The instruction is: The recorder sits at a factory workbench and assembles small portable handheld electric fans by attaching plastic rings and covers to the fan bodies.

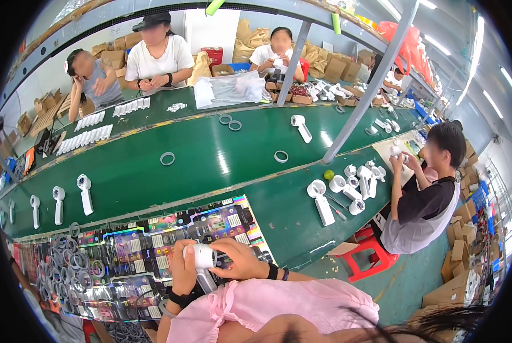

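Note:
A white handheld fan (203, 256) with a round head and a grey handle is between my two hands, just in front of my body. My left hand (182, 267) is closed around the left side of its head. On the other side, the fingers of my right hand (240, 260) grip the rim of the head. Below them lies a sheet of colourful printed packaging (127, 251) on the bench. Left of my hands, many loose grey rings (67, 266) are heaped on that sheet.
A green conveyor belt (199, 154) runs across ahead, carrying several white fans (85, 195) and grey rings (167, 159). To the right, fan parts (337, 184) lie near a co-worker (424, 194) beside a red stool (376, 257). A metal post (376, 86) rises from the belt's edge. Other people sit beyond.

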`<state>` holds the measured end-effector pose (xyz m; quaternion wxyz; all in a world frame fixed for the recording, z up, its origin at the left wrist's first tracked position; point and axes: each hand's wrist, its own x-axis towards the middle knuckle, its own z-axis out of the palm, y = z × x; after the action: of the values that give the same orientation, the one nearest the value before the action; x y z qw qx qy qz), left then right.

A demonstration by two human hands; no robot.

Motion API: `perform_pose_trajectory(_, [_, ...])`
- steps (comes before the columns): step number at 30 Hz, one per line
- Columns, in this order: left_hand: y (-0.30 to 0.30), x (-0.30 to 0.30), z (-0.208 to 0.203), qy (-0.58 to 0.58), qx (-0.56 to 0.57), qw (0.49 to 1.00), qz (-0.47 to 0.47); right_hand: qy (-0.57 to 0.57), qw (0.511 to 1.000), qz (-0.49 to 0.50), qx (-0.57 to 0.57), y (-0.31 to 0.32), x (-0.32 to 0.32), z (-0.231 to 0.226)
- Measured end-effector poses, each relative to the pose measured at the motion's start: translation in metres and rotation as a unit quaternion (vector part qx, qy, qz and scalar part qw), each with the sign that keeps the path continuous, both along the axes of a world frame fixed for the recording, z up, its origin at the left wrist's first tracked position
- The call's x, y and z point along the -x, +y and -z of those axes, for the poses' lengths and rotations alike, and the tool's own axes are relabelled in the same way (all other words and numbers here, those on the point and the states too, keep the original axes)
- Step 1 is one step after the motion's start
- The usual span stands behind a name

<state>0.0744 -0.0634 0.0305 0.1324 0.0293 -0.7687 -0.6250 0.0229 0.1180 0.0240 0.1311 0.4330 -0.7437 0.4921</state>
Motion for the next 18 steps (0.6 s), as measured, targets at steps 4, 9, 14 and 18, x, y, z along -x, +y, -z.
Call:
perform_pose_trajectory(4, [0.004,-0.002,-0.009,0.014,0.035,0.999,-0.010,-0.114,0.993,-0.018,0.017,0.001,-0.005,-0.004])
perform_pose_trajectory(9, [0.004,0.007,0.001,0.024,0.080,0.997,0.005,-0.256,0.961,-0.098,-0.039,0.010,0.005,-0.016])
perform_pose_trajectory(14, [0.000,0.007,0.008,0.001,0.046,0.999,0.024,-0.164,0.978,-0.103,-0.075,0.002,0.008,-0.015])
perform_pose_trajectory(18, [0.008,0.030,-0.001,0.025,0.026,0.999,0.023,-0.102,0.989,-0.038,-0.102,0.009,0.027,-0.011])
